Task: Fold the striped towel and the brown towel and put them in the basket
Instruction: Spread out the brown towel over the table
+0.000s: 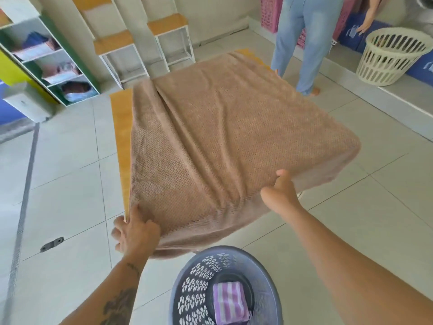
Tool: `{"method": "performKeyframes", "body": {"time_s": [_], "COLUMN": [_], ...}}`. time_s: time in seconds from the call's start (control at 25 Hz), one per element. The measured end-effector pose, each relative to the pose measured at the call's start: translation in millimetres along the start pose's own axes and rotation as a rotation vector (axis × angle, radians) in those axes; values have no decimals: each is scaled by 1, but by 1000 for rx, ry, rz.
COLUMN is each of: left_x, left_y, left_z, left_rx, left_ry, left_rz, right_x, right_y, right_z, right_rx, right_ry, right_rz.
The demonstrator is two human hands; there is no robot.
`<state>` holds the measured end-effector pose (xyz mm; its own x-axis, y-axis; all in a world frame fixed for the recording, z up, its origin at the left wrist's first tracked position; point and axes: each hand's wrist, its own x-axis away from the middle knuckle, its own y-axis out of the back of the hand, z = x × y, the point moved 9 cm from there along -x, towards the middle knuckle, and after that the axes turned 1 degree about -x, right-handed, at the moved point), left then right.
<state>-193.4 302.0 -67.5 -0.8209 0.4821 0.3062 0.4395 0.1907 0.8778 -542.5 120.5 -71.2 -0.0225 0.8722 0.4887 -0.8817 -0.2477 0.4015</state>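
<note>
A: What could go wrong from here?

B: The large brown waffle-textured towel (222,127), spread over the yellow-topped counter (120,127), could be dragged off by its overhang. A crooked fold could also be set by the long ridge across it.

A: And lower down?

B: The soft, folded purple-and-white striped towel (230,303) is held in the round grey perforated plastic basket (194,292). The brown towel's near corner is gripped by the left hand (136,233), and its near edge by the right hand (280,195); the hands are kept well apart.

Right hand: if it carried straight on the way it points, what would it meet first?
The brown towel: the right hand grips its near edge, and the cloth spreads directly ahead of it.
</note>
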Motion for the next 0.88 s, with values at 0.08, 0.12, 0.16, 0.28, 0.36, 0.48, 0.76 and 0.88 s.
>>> {"method": "performKeyframes", "body": {"time_s": [0.08,0.12,0.16,0.28,0.36,0.48,0.76,0.88], "left_x": [-20,-31,-38,-57,-63,-46,-104,-144], "left_y": [6,8,11,17,15,10,80,112], "left_z": [25,30,32,48,56,77,68,41], "left_rx": [53,100,161,193,159,79,116,182], "left_ry": [1,-17,-26,-101,-185,-314,-441,-475], "left_rz": [73,92,118,194,292,606,696,669], "right_x": [21,31,40,66,85,116,125,105], "right_y": [-52,-76,-96,-143,-168,-193,-267,-296], "right_z": [15,21,27,33,33,32,118,146], "right_rx": [117,181,244,430,587,765,579,505], "right_ry": [44,62,72,46,19,-112,59,123], "right_rz": [125,155,146,-14,-95,-123,-19,20]}}
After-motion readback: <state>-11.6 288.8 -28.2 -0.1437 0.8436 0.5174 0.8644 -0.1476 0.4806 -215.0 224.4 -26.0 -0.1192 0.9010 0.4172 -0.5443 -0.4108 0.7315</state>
